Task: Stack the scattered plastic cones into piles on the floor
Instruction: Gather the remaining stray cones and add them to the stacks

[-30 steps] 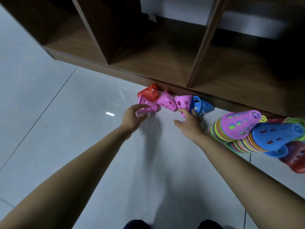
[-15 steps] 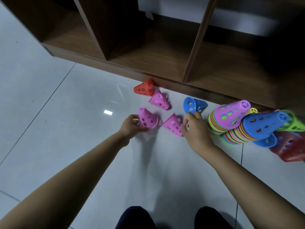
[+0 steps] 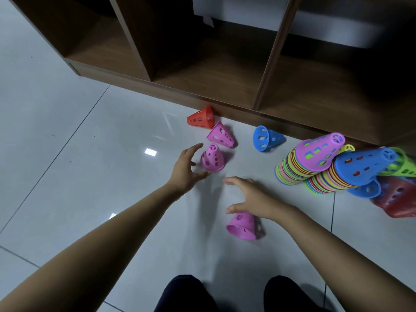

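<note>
Several small perforated cones lie on the pale tiled floor. One pink cone (image 3: 212, 158) stands upright just right of my left hand (image 3: 186, 168), whose spread fingers hold nothing. A second pink cone (image 3: 244, 226) sits tilted under my right hand (image 3: 249, 197), which hovers above it with fingers straight. A third pink cone (image 3: 221, 135), a red cone (image 3: 201, 118) and a blue cone (image 3: 266, 138) lie on their sides near the shelf base. At right, two tall leaning piles are topped by a pink cone (image 3: 319, 149) and a blue cone (image 3: 362, 165).
A dark wooden shelf unit (image 3: 225, 70) with open compartments runs along the back, its base edge just behind the cones. Green (image 3: 403, 165) and red cones (image 3: 398, 199) lie at the far right. My knees (image 3: 186, 293) show at the bottom edge.
Both hands pulled pink cones away from the shelf toward me and let go. The left one now stands upright; the right one sits nearer my knees. The camera view dropped lower.
</note>
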